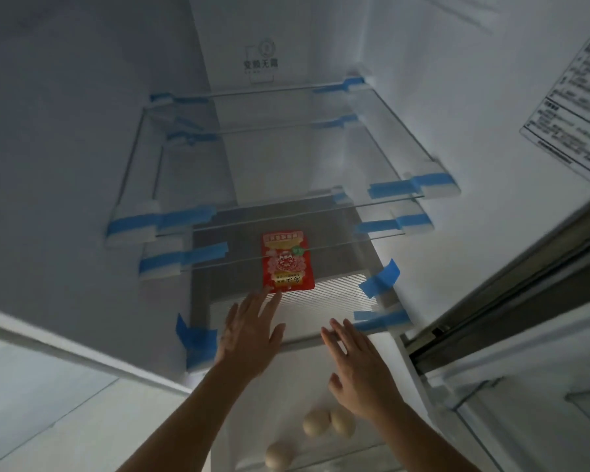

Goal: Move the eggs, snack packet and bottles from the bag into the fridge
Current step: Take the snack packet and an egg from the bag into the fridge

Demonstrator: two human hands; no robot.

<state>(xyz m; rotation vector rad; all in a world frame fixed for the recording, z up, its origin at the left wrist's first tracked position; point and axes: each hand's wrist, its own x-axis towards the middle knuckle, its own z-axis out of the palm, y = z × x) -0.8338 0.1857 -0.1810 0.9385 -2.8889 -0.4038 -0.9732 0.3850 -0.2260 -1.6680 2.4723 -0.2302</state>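
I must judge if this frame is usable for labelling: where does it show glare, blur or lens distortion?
Head view: glare whitens the ribbed grey shelf cover right of the flat red snack packet. Head view: the printed white label and dark door seal at right are smeared. Head view: the wide lens bows the white fridge walls; the pale brown eggs below look dim, soft.

Glossy red foil snack packet on clear glass shelf.
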